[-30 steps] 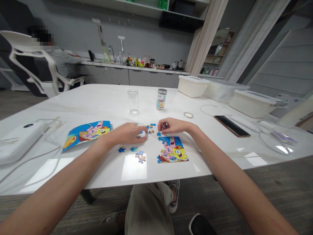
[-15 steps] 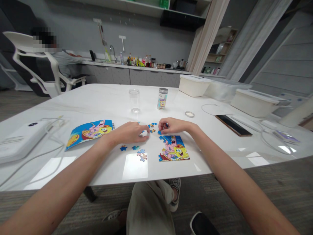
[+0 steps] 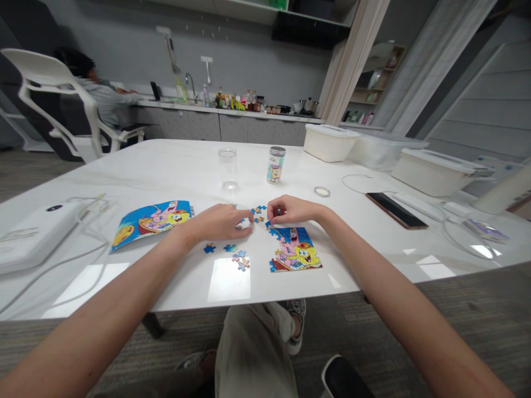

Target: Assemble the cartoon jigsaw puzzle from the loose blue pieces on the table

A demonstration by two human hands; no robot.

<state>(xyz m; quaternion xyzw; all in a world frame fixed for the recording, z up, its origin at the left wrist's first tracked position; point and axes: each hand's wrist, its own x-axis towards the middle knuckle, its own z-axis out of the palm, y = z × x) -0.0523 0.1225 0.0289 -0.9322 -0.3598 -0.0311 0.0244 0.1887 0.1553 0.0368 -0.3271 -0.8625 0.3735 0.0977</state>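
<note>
Fingers of both hands are working at the ragged top edge of the jigsaw puzzle [image 3: 295, 250], which lies flat on the table [image 3: 166, 171], mostly built. Right hand [image 3: 295, 211] is just above the puzzle, its fingers [image 3: 277, 210] pinched narrow on what looks like a small blue piece [image 3: 279, 211], partly hidden by them. Left hand [image 3: 218, 222] is up and left of the puzzle, fingers [image 3: 244, 222] curled, tips low over the table; cannot tell if they hold anything. Cluster of loose pieces [image 3: 258, 214] sits between the hands, just above the puzzle. More scattered pieces [image 3: 232, 251] lie just left of it, below the left hand. Printed picture sheet [image 3: 151, 222] lies further left of the puzzle, near the left wrist. Above the puzzle, well apart from it: a jar [image 3: 276, 165] with a cartoon label and a clear glass [image 3: 228, 167] beside it. Right of the puzzle: a small ring [image 3: 322, 191], a phone [image 3: 396, 211] and plastic tubs [image 3: 433, 172]. White box [image 3: 37, 235] with a cable sits at the far left. Beyond the table, up-left of the puzzle, a person [image 3: 108, 102] sits in a white chair [image 3: 50, 94].
</note>
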